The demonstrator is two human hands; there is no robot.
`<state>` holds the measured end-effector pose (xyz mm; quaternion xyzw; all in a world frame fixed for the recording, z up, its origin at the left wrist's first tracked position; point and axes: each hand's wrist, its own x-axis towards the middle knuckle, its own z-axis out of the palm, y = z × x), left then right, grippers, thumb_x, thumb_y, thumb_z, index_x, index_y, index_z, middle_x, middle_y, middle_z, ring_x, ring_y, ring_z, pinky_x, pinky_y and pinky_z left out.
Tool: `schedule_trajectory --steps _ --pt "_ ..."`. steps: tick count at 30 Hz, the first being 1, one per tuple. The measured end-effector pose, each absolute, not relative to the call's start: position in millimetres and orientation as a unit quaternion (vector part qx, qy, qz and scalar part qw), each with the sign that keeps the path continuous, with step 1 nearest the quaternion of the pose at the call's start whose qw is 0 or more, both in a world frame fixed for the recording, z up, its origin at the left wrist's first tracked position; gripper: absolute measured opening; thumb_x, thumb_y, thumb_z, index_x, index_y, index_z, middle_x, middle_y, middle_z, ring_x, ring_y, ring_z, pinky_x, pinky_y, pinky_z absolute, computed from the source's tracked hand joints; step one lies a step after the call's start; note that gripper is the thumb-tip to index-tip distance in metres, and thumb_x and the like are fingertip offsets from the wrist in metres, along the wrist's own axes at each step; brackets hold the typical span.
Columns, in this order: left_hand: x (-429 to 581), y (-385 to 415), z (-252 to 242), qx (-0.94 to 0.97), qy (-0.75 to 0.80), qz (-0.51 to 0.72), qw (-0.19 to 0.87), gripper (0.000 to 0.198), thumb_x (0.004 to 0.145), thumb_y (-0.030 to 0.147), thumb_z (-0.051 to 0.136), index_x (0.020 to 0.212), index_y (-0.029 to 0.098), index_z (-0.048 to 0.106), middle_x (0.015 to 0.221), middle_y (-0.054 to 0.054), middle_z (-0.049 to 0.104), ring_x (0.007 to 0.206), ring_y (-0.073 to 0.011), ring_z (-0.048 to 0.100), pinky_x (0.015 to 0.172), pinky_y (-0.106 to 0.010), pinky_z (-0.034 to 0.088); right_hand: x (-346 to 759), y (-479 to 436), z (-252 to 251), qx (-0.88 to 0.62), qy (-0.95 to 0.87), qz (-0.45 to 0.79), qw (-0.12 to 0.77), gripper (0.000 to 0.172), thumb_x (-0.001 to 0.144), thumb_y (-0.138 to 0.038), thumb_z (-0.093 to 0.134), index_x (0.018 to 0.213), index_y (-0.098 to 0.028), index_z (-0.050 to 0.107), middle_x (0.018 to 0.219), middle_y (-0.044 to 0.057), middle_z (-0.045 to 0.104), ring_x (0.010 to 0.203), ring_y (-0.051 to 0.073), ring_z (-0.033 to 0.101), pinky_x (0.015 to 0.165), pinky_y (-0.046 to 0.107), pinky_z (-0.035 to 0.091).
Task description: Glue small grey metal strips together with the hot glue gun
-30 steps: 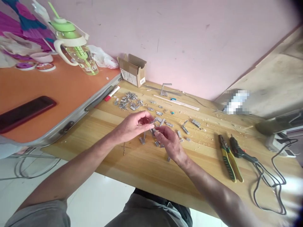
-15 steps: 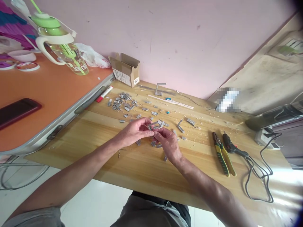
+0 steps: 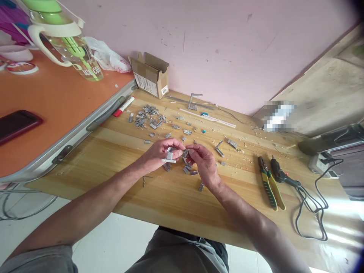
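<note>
Both forearms bare, no sleeves visible; left hand (image 3: 159, 153) and right hand (image 3: 205, 163) without gloves, rings or watch; grey trousers (image 3: 182, 256) on the legs.

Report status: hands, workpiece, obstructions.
Left hand pinching small grey metal bracket. Right hand pinching another grey piece, details unclear. Loose grey metal clips scattered on wooden bench.

A second ago both hands met over one small metal piece; now they have drawn slightly apart. The left hand (image 3: 159, 153) now pinches a small grey metal clip (image 3: 169, 157) in its fingers (image 3: 176, 153), held clear above the worktop (image 3: 176, 197), while the right hand (image 3: 203, 163) has curled its fingertips just beside it.
</note>
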<state>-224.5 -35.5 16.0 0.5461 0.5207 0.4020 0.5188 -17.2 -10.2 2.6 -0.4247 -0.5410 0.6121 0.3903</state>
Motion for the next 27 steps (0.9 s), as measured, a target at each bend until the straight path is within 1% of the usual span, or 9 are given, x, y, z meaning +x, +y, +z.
schedule_trajectory --steps 2,5,9,11,14,16,21,25,27 --pt "-224.7 -36.7 16.1 0.549 0.518 0.381 0.534 0.031 0.084 0.051 0.081 0.095 0.023 0.076 0.072 0.001 0.068 0.064 -0.0157 0.063 0.056 -0.026 0.05 -19.7 -10.3 4.1 -0.43 -0.547 0.603 0.39 0.041 0.089 -0.063 0.077 0.104 -0.024 0.077 0.077 -0.001 0.069 0.071 0.016 0.065 0.066 0.031 0.053" --pt "-224.2 -38.8 16.8 0.546 0.513 0.354 0.56 0.034 0.088 0.055 0.08 0.092 0.022 0.073 0.071 0.0 0.067 0.065 -0.0162 0.064 0.055 -0.026 0.053 -22.2 -11.5 5.5 -0.435 -0.556 0.594 0.385 0.039 0.09 -0.061 0.075 0.104 -0.025 0.076 0.077 -0.001 0.069 0.071 0.017 0.065 0.067 0.032 0.055" --pt "-222.6 -40.5 17.3 0.532 0.496 0.362 0.583 0.041 0.09 0.06 0.082 0.104 0.024 0.069 0.074 0.001 0.069 0.067 -0.0158 0.066 0.056 -0.024 0.054 -22.7 -14.1 4.6 -0.439 -0.577 0.563 0.396 0.035 0.093 -0.057 0.074 0.105 -0.024 0.073 0.081 0.0 0.072 0.07 0.016 0.063 0.067 0.031 0.053" --pt "-221.9 -40.7 17.5 0.535 0.488 0.357 0.59 0.044 0.091 0.062 0.082 0.11 0.024 0.07 0.075 0.001 0.07 0.067 -0.0158 0.067 0.057 -0.024 0.053 -21.9 -14.4 4.6 -0.449 -0.596 0.538 0.392 0.031 0.095 -0.054 0.073 0.101 -0.024 0.073 0.082 -0.001 0.072 0.072 0.015 0.062 0.068 0.03 0.051" --pt "-221.2 -40.7 17.6 0.545 0.486 0.361 0.58 0.047 0.089 0.063 0.083 0.114 0.024 0.073 0.074 0.001 0.069 0.067 -0.0162 0.066 0.059 -0.026 0.054 -20.0 -13.5 7.0 -0.447 -0.619 0.526 0.374 0.033 0.096 -0.057 0.072 0.094 -0.024 0.073 0.078 -0.001 0.07 0.073 0.015 0.062 0.067 0.03 0.049" --pt "-220.7 -40.8 17.5 0.56 0.49 0.372 0.555 0.048 0.089 0.063 0.083 0.115 0.023 0.075 0.073 0.001 0.069 0.066 -0.0164 0.065 0.06 -0.027 0.053 -18.5 -12.6 9.3 -0.432 -0.608 0.557 0.366 0.037 0.094 -0.06 0.074 0.096 -0.023 0.072 0.077 -0.001 0.07 0.07 0.015 0.061 0.065 0.029 0.049" --pt "-217.0 -44.0 21.4 0.616 0.497 0.379 0.479 0.041 0.093 0.058 0.077 0.109 0.021 0.08 0.079 -0.002 0.073 0.068 -0.0167 0.063 0.059 -0.027 0.05 -14.9 -9.5 8.7 -0.409 -0.528 0.655 0.353 0.048 0.081 -0.059 0.089 0.103 -0.022 0.069 0.075 -0.003 0.07 0.064 0.012 0.06 0.059 0.027 0.048" --pt "-213.5 -48.5 26.7 0.634 0.492 0.363 0.474 0.041 0.098 0.051 0.072 0.122 0.018 0.078 0.09 -0.003 0.078 0.073 -0.0161 0.066 0.064 -0.025 0.052 -10.3 -6.3 5.7 -0.393 -0.505 0.689 0.341 0.05 0.076 -0.057 0.092 0.102 -0.022 0.068 0.077 -0.002 0.073 0.065 0.013 0.063 0.059 0.026 0.049" --pt "-213.9 -49.7 26.8 0.645 0.493 0.356 0.463 0.041 0.099 0.05 0.07 0.123 0.018 0.078 0.091 -0.003 0.078 0.073 -0.0153 0.065 0.065 -0.025 0.052 -6.9 -5.5 6.1 -0.38 -0.506 0.7 0.332 0.049 0.076 -0.054 0.093 0.104 -0.021 0.069 0.08 -0.002 0.074 0.066 0.012 0.063 0.061 0.026 0.05"
